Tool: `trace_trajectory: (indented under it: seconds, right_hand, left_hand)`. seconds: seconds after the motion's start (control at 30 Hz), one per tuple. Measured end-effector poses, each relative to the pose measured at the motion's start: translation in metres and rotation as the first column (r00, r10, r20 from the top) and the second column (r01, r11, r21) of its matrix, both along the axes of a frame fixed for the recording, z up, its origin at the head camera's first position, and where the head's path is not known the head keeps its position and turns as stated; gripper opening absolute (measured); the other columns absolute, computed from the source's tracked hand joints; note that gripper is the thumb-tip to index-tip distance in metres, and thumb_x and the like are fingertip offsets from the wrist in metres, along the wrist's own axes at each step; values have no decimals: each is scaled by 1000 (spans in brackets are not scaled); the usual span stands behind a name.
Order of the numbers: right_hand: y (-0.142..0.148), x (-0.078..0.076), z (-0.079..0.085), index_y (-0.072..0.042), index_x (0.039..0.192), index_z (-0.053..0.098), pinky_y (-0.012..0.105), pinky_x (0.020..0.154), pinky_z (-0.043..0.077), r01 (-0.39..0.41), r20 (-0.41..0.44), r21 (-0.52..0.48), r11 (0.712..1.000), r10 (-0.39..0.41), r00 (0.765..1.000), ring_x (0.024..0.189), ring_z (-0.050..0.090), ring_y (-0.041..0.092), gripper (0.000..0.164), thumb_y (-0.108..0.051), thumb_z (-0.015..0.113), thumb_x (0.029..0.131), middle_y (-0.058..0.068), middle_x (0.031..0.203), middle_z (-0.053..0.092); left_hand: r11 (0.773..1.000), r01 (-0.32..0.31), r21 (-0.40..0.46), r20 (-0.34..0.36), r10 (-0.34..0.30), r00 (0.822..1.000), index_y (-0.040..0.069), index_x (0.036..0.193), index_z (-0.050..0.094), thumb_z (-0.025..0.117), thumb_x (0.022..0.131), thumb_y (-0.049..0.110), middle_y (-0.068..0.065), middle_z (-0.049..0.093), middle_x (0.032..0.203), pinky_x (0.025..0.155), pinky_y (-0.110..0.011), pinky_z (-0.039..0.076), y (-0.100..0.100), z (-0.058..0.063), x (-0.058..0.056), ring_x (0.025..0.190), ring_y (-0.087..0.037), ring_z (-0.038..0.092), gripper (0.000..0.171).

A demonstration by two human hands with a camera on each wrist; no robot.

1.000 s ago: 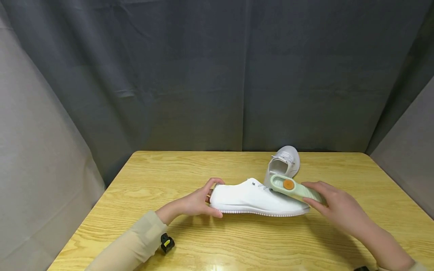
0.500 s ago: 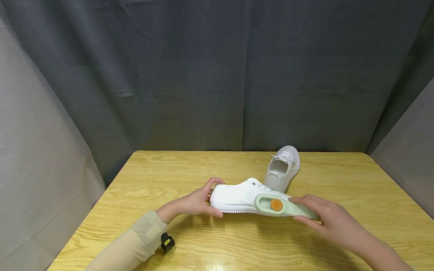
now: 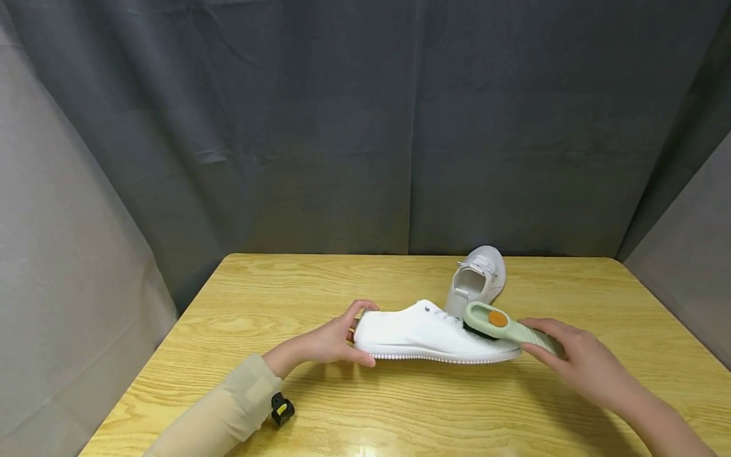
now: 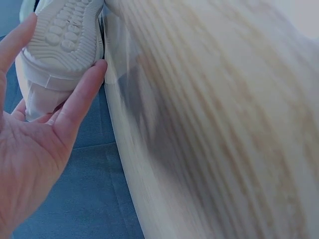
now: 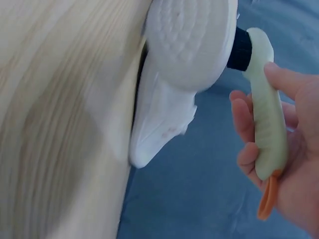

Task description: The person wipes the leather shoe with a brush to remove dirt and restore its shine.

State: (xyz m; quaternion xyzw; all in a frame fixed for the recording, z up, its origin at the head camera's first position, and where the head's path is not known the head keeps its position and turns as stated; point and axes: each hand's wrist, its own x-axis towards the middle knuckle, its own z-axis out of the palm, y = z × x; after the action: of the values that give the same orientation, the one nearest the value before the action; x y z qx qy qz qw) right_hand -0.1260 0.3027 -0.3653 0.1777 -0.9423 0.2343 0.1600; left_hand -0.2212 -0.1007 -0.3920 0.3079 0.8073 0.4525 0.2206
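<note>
A white shoe (image 3: 411,333) is held sideways just above the table, toe to the right. My left hand (image 3: 334,339) grips it by the heel; the left wrist view shows the patterned sole (image 4: 70,30) between thumb and fingers. In my right hand (image 3: 588,358) is a pale green shoe brush (image 3: 531,336) with an orange button, held by its handle. Its dark bristles (image 5: 240,49) touch the top of the shoe near the toe. An orange loop (image 5: 268,199) hangs from the handle end in the right wrist view.
Behind the held shoe, a second white shoe (image 3: 482,273) stands on the wooden table (image 3: 285,285), partly hidden by the brush. A small black and yellow device (image 3: 282,409) is by the left sleeve (image 3: 228,406). Grey curtains (image 3: 320,127) hang behind and at both sides.
My right hand swept the brush down over the near side of the shoe, then back up and right onto the toe top. The left hand and shoe stayed almost still.
</note>
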Motion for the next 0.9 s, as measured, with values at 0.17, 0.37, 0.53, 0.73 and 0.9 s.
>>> trace_trajectory:
  seconds: [0.17,0.37,0.53,0.73,0.9]
  right_hand:
    - [10,-3,-2,-3,122,63,58,81,46,63,81,-28,998,-60,995,106,59,43,40,-26,70,91,22,118,63]
    - [2,4,0,-11,120,66,35,75,51,-11,-17,-16,1000,11,1000,97,63,22,37,-19,76,85,4,110,67]
    - [-12,16,-2,-16,118,66,22,62,44,-118,-61,-20,993,116,991,79,52,0,40,-14,79,81,-12,100,63]
    - [-11,22,-4,-16,118,66,26,60,46,-52,-23,9,999,52,998,79,52,1,38,-19,79,82,-8,102,65]
    - [12,23,-12,-13,117,65,26,61,46,24,0,6,1000,-24,1000,82,54,3,35,-19,77,84,1,106,67]
  left_hand:
    - [1000,-9,-1,9,9,1000,24,139,26,83,78,13,-7,52,120,82,-32,49,0,0,1,96,-19,60,84]
    - [1000,-8,0,9,8,1000,24,139,26,83,79,14,-6,51,121,82,-32,49,0,-1,0,97,-18,59,83]
    - [1000,-10,0,17,10,1000,22,140,26,82,79,13,-7,52,120,80,-32,50,-1,-1,0,97,-19,60,84]
    - [1000,-13,-7,24,13,1000,22,141,25,82,80,14,-7,51,121,80,-33,50,-1,1,0,98,-19,59,84]
    - [1000,-10,-12,21,10,1000,20,142,25,82,80,15,-7,51,121,81,-33,49,0,1,1,98,-19,59,85]
